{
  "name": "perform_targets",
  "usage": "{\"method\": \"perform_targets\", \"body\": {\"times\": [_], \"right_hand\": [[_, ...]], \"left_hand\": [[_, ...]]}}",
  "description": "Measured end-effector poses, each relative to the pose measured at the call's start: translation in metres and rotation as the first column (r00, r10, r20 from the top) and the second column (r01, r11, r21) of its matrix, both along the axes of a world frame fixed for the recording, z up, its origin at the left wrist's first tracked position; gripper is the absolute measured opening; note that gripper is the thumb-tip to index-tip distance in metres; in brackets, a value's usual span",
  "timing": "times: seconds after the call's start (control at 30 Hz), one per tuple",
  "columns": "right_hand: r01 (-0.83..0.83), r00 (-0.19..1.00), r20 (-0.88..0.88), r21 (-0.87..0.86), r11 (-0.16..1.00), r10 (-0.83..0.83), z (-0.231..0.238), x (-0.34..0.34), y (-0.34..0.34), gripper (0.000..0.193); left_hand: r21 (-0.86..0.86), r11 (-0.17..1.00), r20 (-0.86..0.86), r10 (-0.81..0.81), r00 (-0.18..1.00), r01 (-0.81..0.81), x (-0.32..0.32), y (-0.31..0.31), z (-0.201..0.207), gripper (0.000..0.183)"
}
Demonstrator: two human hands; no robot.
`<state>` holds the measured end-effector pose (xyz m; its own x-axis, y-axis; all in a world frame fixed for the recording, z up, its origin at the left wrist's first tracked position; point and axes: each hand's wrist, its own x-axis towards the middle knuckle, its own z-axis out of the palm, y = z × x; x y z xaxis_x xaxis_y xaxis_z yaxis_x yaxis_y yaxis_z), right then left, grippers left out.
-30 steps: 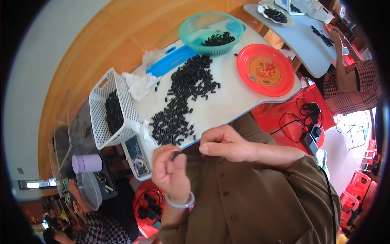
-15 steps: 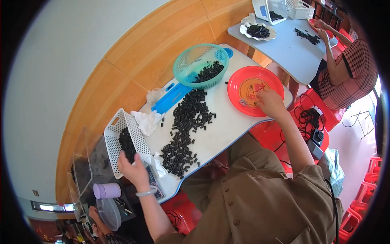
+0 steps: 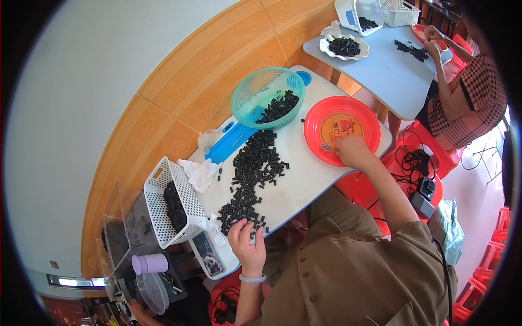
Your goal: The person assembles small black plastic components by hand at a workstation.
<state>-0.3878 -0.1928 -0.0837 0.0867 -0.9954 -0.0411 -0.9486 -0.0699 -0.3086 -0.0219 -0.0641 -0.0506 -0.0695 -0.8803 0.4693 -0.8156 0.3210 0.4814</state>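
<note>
A long pile of small black cylindrical pieces [image 3: 253, 168] runs across the white table [image 3: 296, 157]. My left hand [image 3: 249, 251], a pale bangle on its wrist, is at the pile's near end with thumb and fingers apart; a few black pieces lie beside its fingertips. On the right, my right hand [image 3: 354, 152] reaches over a red round plate [image 3: 370, 122]. Its fingers are bent together beside a little heap of small silvery bits [image 3: 326, 147]; what lies between the fingertips is hidden.
A green colander [image 3: 242, 103] and a white perforated basket [image 3: 154, 198] hold more black pieces. A phone [image 3: 208, 254] lies at the left table end. Beyond are a lilac cup [image 3: 150, 263] and a co-worker [image 3: 467, 103] at another table [image 3: 375, 65]. Cables [image 3: 416, 163] lie on a red stool.
My left hand has moved from the white basket rightward to the near end of the black pile. My right hand has shifted toward the silvery bits. The whole view has tilted slightly.
</note>
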Motion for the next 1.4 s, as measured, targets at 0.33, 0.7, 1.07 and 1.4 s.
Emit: {"method": "perform_targets", "body": {"times": [0.33, 0.7, 1.07, 1.4], "right_hand": [[0.173, 0.715, 0.699, -0.185, 0.967, 0.006, -0.006, 0.000, 0.007, 0.013], [-0.088, 0.645, 0.707, -0.309, 0.947, 0.291, 0.001, 0.096, 0.059, 0.011], [-0.115, 0.594, 0.773, -0.190, 0.975, 0.221, -0.025, 0.105, 0.070, 0.010], [-0.064, 0.602, 0.779, -0.173, 0.983, 0.176, -0.035, 0.112, 0.060, 0.010]], "left_hand": [[-0.023, 1.000, -0.006, 0.020, 1.000, -0.020, 0.003, -0.011, -0.002, 0.022], [0.150, 0.988, -0.002, -0.038, 0.999, 0.038, -0.015, -0.092, -0.034, 0.022], [0.247, 0.969, 0.310, -0.056, 0.949, -0.023, -0.017, -0.118, -0.057, 0.014], [0.063, 0.990, 0.309, -0.139, 0.941, 0.126, -0.019, -0.101, -0.041, 0.011]]}}
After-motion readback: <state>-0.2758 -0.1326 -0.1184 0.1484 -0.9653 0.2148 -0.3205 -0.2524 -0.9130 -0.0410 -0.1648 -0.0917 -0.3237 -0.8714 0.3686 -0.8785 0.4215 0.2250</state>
